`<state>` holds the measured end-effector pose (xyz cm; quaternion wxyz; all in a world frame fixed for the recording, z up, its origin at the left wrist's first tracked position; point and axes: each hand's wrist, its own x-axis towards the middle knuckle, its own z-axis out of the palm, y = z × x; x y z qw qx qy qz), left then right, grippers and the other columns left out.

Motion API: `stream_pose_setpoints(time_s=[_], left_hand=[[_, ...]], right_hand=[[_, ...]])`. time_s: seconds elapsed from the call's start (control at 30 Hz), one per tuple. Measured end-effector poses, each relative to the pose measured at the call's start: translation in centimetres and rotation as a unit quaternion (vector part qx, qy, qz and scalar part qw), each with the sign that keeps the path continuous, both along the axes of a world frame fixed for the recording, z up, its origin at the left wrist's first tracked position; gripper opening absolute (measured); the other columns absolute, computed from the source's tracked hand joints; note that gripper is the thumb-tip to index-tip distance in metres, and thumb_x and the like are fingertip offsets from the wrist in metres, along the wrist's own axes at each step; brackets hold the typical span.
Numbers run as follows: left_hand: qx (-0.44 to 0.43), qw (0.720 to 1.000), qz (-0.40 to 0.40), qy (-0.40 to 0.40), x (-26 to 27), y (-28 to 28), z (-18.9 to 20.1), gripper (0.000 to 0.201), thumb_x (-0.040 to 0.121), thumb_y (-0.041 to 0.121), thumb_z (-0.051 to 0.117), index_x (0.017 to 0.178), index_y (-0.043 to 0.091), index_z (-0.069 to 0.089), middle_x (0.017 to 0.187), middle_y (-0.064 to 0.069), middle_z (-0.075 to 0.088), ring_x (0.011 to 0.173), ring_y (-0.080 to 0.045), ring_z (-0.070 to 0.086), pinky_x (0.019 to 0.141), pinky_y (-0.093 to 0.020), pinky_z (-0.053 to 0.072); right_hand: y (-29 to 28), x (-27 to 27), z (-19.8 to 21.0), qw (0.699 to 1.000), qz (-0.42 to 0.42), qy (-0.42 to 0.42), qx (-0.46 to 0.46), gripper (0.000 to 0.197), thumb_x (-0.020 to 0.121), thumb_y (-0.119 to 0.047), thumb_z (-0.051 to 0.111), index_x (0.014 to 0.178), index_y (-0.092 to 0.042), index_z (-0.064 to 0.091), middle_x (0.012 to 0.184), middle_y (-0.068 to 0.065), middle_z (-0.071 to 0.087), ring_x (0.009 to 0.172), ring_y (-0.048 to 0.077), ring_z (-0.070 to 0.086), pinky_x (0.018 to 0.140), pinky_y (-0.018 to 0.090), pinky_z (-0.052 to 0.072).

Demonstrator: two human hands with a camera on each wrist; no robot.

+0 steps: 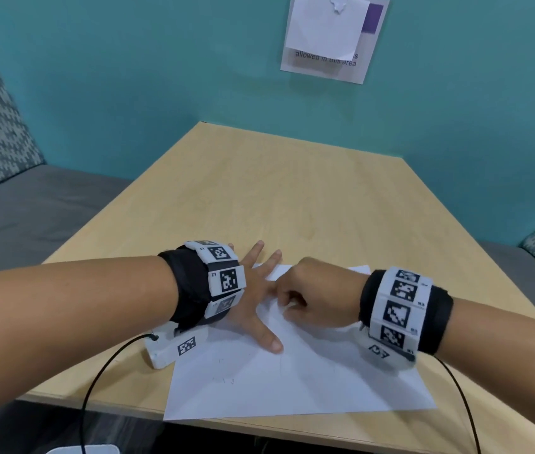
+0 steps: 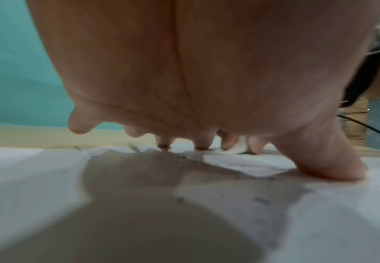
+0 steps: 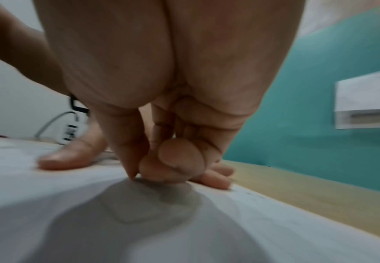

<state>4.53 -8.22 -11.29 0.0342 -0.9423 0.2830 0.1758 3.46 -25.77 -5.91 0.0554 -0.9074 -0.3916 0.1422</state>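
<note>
A white sheet of paper [image 1: 292, 381] lies at the near edge of the wooden table [image 1: 292, 191]. My left hand [image 1: 253, 290] rests flat on the sheet's left part with its fingers spread, thumb [image 2: 328, 160] pressed down. My right hand [image 1: 305, 293] is curled just to its right, knuckles up, fingertips down on the paper [image 3: 229, 231]. In the left wrist view the right hand's fingers pinch a small white object [image 2: 238, 146], perhaps an eraser. Dark crumbs [image 2: 180, 200] are scattered over the sheet [image 2: 38, 178].
A teal wall carries a paper notice [image 1: 331, 37] behind the table. Grey bench seats [image 1: 30, 208] with patterned cushions flank the table on both sides. Black cables [image 1: 102, 371] trail from both wrists over the near edge.
</note>
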Motion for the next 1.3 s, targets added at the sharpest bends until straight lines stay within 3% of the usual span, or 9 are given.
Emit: stream_pose_setpoints(time_s=[0.27, 0.4, 0.53, 0.7, 0.83, 1.0, 1.1, 1.23, 1.3], left_hand=[[0.002, 1.000, 0.004, 0.004, 0.0, -0.1, 0.3, 0.108, 0.058, 0.095, 0.051, 0.144, 0.064, -0.007, 0.160, 0.003, -0.032, 0.141, -0.032, -0.039, 0.108, -0.073, -0.011], [0.001, 1.000, -0.002, 0.007, 0.0, -0.1, 0.5, 0.102, 0.059, 0.094, 0.051, 0.145, 0.063, 0.004, 0.159, 0.003, -0.033, 0.142, -0.032, -0.038, 0.109, -0.073, -0.010], [-0.002, 1.000, 0.004, -0.009, 0.1, 0.2, -0.2, 0.108, 0.051, 0.100, 0.043, 0.137, 0.069, -0.014, 0.160, 0.004, -0.032, 0.142, -0.031, -0.038, 0.108, -0.073, -0.011], [-0.021, 1.000, 0.001, 0.002, 0.0, 0.1, 0.0, 0.103, 0.057, 0.096, 0.050, 0.135, 0.072, -0.013, 0.160, 0.001, -0.031, 0.141, -0.034, -0.039, 0.106, -0.075, -0.011], [-0.015, 1.000, 0.012, 0.008, 0.1, 0.0, 0.0, 0.109, 0.059, 0.094, 0.053, 0.138, 0.068, -0.018, 0.160, 0.001, -0.032, 0.139, -0.034, -0.042, 0.106, -0.074, -0.011], [-0.006, 1.000, 0.010, 0.013, 0.1, -0.2, 0.2, 0.115, 0.061, 0.091, 0.056, 0.141, 0.064, -0.022, 0.160, 0.000, -0.032, 0.139, -0.034, -0.042, 0.108, -0.073, -0.012], [-0.007, 1.000, 0.017, 0.020, 0.1, -0.3, 0.2, 0.117, 0.060, 0.090, 0.058, 0.138, 0.065, -0.025, 0.160, 0.001, -0.032, 0.139, -0.034, -0.042, 0.108, -0.073, -0.012], [0.008, 1.000, 0.012, 0.016, 0.2, -0.3, 0.3, 0.118, 0.062, 0.090, 0.057, 0.147, 0.057, -0.018, 0.160, 0.000, -0.032, 0.138, -0.034, -0.042, 0.109, -0.072, -0.014], [0.001, 1.000, 0.014, 0.021, 0.2, -0.2, 0.3, 0.119, 0.061, 0.090, 0.057, 0.145, 0.058, -0.020, 0.160, 0.002, -0.032, 0.139, -0.034, -0.042, 0.109, -0.071, -0.013]], right_hand=[[-0.4, 0.4, -0.1, 1.000, -0.004, -0.016, 0.002, 0.011, 0.082, -0.012, 0.058, 0.084, -0.011, 0.068, 0.072, 0.000, 0.067, 0.060, 0.015, 0.052, 0.060, 0.025, 0.043], [-0.1, -0.2, 0.0, 1.000, 0.009, 0.008, 0.005, 0.011, 0.083, -0.014, 0.060, 0.090, -0.012, 0.069, 0.073, -0.005, 0.064, 0.058, 0.005, 0.048, 0.057, 0.013, 0.038], [-0.6, 0.4, 0.1, 1.000, -0.016, -0.006, 0.010, 0.010, 0.082, -0.014, 0.060, 0.086, -0.013, 0.069, 0.072, -0.003, 0.067, 0.061, 0.013, 0.053, 0.060, 0.023, 0.043], [-0.6, -0.1, 0.4, 1.000, 0.004, 0.029, 0.007, 0.012, 0.082, -0.015, 0.062, 0.092, -0.012, 0.068, 0.071, -0.010, 0.061, 0.056, -0.001, 0.048, 0.059, 0.014, 0.036], [-1.0, 0.0, 0.3, 1.000, -0.020, 0.008, 0.008, 0.011, 0.081, -0.014, 0.060, 0.086, -0.011, 0.070, 0.073, -0.003, 0.066, 0.057, 0.005, 0.049, 0.059, 0.019, 0.038], [-1.3, -0.9, 0.7, 1.000, 0.002, 0.026, 0.009, 0.010, 0.082, -0.013, 0.062, 0.088, -0.013, 0.069, 0.063, -0.016, 0.054, 0.056, 0.000, 0.048, 0.055, 0.008, 0.035], [-2.2, 0.2, 0.8, 0.999, -0.037, 0.006, 0.020, 0.009, 0.082, -0.013, 0.063, 0.088, -0.012, 0.069, 0.058, -0.017, 0.051, 0.053, 0.000, 0.049, 0.055, 0.009, 0.034], [-1.1, -2.5, 0.4, 0.998, 0.018, 0.063, 0.006, 0.010, 0.083, -0.017, 0.062, 0.087, -0.013, 0.069, 0.064, -0.014, 0.056, 0.057, 0.002, 0.050, 0.058, 0.010, 0.039], [-1.9, -0.6, 0.8, 0.999, -0.027, 0.034, -0.007, 0.011, 0.083, -0.018, 0.062, 0.089, -0.012, 0.070, 0.070, -0.009, 0.062, 0.060, 0.005, 0.051, 0.062, 0.019, 0.043]])
